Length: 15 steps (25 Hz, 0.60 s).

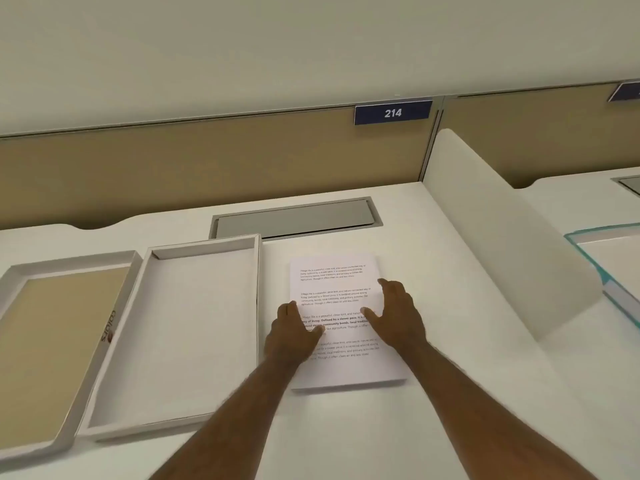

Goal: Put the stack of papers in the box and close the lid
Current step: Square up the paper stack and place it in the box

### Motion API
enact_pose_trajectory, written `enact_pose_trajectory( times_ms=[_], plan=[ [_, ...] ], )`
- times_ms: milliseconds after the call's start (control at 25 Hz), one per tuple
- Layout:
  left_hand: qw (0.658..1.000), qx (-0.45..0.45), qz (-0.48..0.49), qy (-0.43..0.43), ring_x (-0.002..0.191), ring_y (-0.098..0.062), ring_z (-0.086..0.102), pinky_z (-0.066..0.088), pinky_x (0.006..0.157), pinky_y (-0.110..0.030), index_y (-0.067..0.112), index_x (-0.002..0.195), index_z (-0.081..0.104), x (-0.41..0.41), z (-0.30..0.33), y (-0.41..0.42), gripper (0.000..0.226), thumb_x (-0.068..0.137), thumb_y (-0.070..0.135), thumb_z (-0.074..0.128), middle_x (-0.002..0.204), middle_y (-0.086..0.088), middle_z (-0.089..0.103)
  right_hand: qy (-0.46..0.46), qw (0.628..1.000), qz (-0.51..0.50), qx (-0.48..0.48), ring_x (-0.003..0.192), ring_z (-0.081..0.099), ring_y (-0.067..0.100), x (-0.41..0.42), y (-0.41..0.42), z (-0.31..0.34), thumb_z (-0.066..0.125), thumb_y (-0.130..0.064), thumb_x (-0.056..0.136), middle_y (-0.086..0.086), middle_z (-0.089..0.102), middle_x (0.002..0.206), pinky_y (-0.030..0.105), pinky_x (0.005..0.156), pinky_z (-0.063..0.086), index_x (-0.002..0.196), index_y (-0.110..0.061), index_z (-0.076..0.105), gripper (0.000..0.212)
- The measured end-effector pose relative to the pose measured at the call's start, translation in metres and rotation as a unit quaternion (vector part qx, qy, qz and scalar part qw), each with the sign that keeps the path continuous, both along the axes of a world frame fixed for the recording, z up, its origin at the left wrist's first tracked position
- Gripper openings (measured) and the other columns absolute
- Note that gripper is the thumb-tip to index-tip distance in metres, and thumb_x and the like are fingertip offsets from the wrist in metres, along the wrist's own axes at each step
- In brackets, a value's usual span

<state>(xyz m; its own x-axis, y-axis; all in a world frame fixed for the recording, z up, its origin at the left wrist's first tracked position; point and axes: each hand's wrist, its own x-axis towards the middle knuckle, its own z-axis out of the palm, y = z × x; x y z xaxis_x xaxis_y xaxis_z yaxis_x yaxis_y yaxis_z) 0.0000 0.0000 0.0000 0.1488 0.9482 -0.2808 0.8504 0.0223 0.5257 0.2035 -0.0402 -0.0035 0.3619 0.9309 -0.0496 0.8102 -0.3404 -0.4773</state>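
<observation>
A stack of white printed papers lies flat on the white desk, right of centre. My left hand rests over the stack's left edge, fingers spread. Over the right part of the stack sits my right hand, thumb apart from the fingers. Neither hand has lifted the sheets. Just left of the stack stands the shallow white box, open with nothing inside. Its lid lies upside down at the far left, tan inside, touching the box's left wall.
A grey cable hatch is set into the desk behind the box and papers. A white divider panel rises on the right; beyond it lies a teal-edged book. A tan partition with a sign reading 214 closes the back.
</observation>
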Motion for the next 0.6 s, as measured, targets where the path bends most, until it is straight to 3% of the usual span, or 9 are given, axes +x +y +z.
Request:
enact_pose_trajectory(
  times_ms=[280,440,600],
  plan=[
    [0.988,-0.048,0.136,-0.051,0.124,-0.036,0.054,0.046,0.103,-0.041,0.000,0.132,0.044,0.013,-0.003,0.010,0.077,0.075,0.040,0.077,0.133,-0.017,0.056,0.096,0.991,-0.069,-0.056,0.126,0.049,0.037,-0.003,-0.001,-0.009,0.073,-0.043,0.077,0.011,0.039,0.142,0.046,0.099,0.046,0.146,-0.011,0.027,0.089],
    [0.966,-0.114,0.207,-0.106,0.111,-0.035,0.063,0.056,0.088,-0.039,-0.002,0.121,0.055,0.016,0.002,0.022,0.067,0.069,0.031,0.084,0.122,-0.017,0.064,0.119,0.987,-0.091,-0.065,0.126,0.048,0.038,-0.004,0.004,-0.011,0.077,-0.042,0.075,0.017,0.047,0.137,0.044,0.106,0.041,0.146,-0.004,0.025,0.096],
    [0.934,-0.193,0.242,-0.177,0.107,-0.036,0.065,0.046,0.074,-0.031,-0.005,0.116,0.063,0.012,0.003,0.032,0.059,0.069,0.023,0.085,0.118,-0.021,0.068,0.133,0.980,-0.127,-0.075,0.126,0.048,0.038,-0.004,0.010,-0.013,0.081,-0.040,0.071,0.019,0.048,0.136,0.043,0.107,0.038,0.141,-0.001,0.030,0.094]
  ],
)
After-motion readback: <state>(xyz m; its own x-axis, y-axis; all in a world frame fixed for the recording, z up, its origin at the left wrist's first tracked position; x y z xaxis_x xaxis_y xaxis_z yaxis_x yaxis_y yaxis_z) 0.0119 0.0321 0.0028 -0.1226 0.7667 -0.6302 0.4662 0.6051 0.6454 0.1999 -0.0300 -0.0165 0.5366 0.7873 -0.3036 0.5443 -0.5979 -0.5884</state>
